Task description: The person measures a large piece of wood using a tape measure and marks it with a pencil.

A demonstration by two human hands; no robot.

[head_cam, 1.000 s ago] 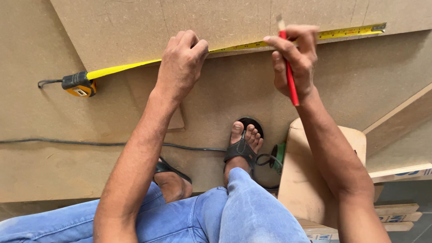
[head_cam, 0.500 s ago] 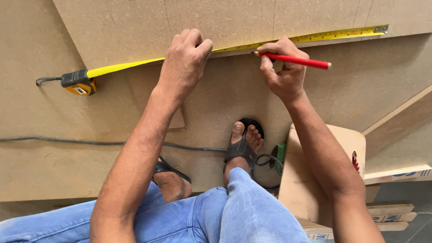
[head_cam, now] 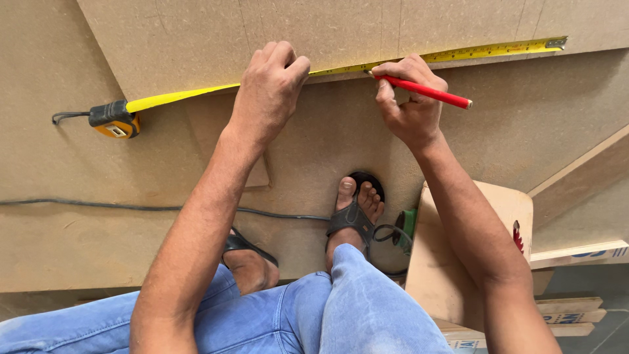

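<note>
A yellow measuring tape (head_cam: 458, 52) runs along the near edge of a brown fibreboard panel (head_cam: 341, 29), from its black and orange case (head_cam: 113, 120) at the left to the metal hook at the right. My left hand (head_cam: 268, 92) presses down on the tape near its middle, fingers curled over the panel's edge. My right hand (head_cam: 409, 101) holds a red pencil (head_cam: 426, 90) with its tip touching the panel just beside the tape.
More fibreboard sheets (head_cam: 78, 236) cover the floor under the panel. A dark cable (head_cam: 98, 206) crosses them towards my sandalled feet (head_cam: 354, 210). A small wooden stool (head_cam: 458, 255) stands at the right, with a green tool (head_cam: 406, 226) beside it and wooden strips (head_cam: 576, 311) beyond.
My right hand turned the red pencil from upright to lying nearly flat and brought its tip down to the panel by the tape. The left hand has stayed put.
</note>
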